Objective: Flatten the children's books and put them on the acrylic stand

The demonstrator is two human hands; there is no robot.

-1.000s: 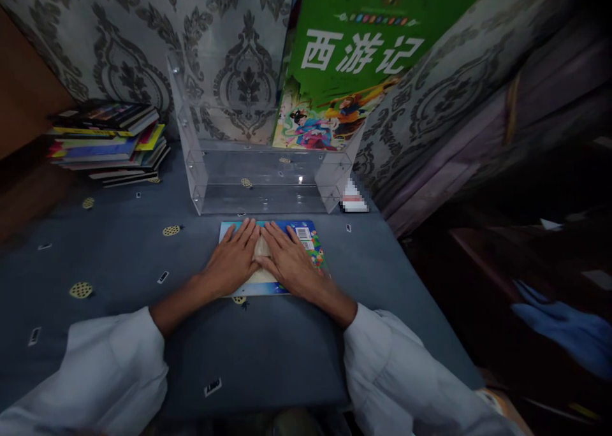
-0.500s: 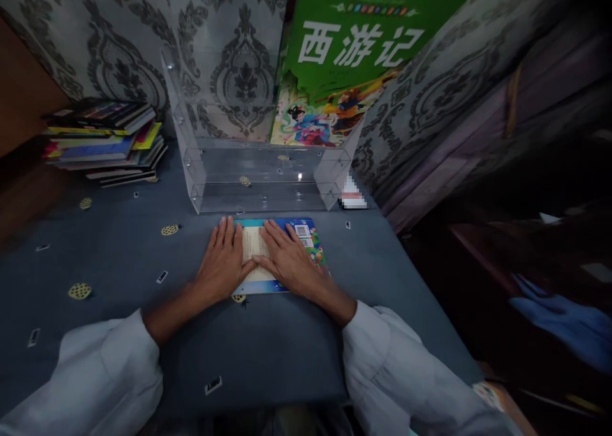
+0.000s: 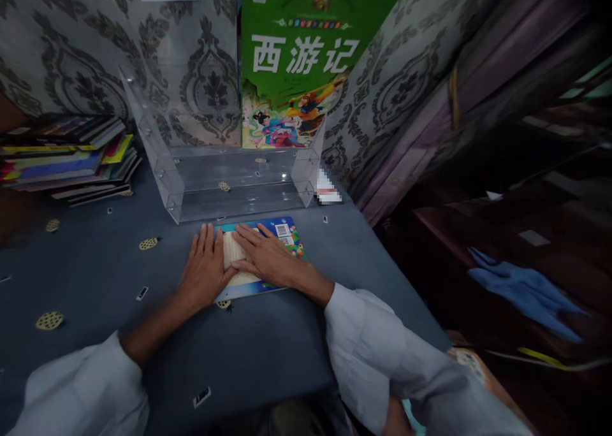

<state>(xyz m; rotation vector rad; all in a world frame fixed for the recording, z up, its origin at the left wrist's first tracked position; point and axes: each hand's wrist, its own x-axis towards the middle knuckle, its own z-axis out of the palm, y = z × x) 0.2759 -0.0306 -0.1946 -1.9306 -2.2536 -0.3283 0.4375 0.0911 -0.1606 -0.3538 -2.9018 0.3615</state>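
Note:
A thin book (image 3: pixel 255 286) with a blue border, a cream panel and a barcode lies flat on the patterned grey-blue tablecloth (image 3: pixel 268 340). My left hand (image 3: pixel 204 267) rests flat across its left edge, fingers stretched forward. My right hand (image 3: pixel 268 255) lies flat over its middle, fingers spread toward the upper left. The two thumbs come close together on the cream panel. Just beyond the book is a clear acrylic rack (image 3: pixel 239 197), with a green picture book (image 3: pixel 296 72) upright at its right side.
A pile of books (image 3: pixel 67 155) sits at the back left of the table. A small white item (image 3: pixel 329 190), pixelated, is beside the rack's right end. Patterned curtains hang behind. Past the table's right edge, a blue cloth (image 3: pixel 521 289) lies on a dark surface.
The view has turned to the right, so the table things appear further left. Both hands remain on the book; my right hand has slid a little toward the left hand.

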